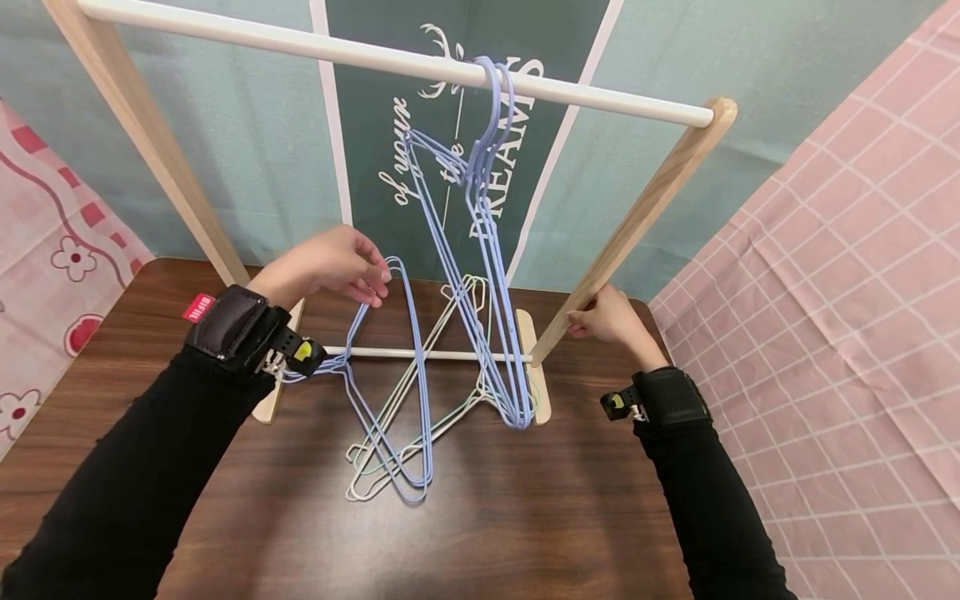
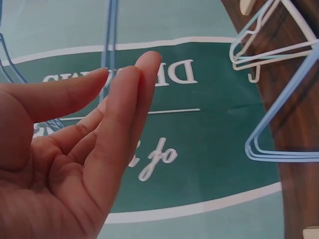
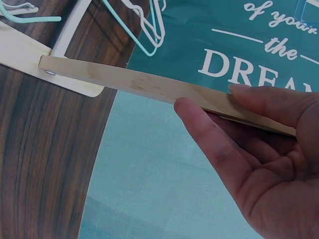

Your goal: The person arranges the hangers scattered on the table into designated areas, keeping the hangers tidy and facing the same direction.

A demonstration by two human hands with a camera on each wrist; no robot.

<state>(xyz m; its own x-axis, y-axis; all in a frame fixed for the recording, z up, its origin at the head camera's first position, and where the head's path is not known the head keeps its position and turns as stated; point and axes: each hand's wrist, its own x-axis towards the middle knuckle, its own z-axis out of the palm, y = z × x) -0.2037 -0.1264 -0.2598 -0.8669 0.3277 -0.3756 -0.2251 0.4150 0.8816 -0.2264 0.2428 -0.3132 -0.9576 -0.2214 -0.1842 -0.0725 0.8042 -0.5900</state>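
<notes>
A: Left hand (image 1: 341,268)?
B: Raised over the rack's left side, fingers fairly straight, thumb tip close to the index finger. Nothing visible between them.
A: Nearest thing?
B: The blue hangers on the table (image 1: 422,375). One corner is close by in the head view; the left wrist view shows a gap.
A: Their lie?
B: Flat-ish, across the lower bar (image 1: 390,353), blue wires over the white and pale green hangers (image 1: 480,389). Hook ends partly hidden by the wrist camera.
A: Right hand (image 1: 609,317)?
B: Grips the right wooden upright (image 1: 637,225) low down, thumb on one side, index finger on the other.
A: And up top?
B: More blue hangers, the hanging ones (image 1: 480,171), hooked side by side on the white top bar (image 1: 375,56), right of its middle. Exact count unclear; wires overlap.
</notes>
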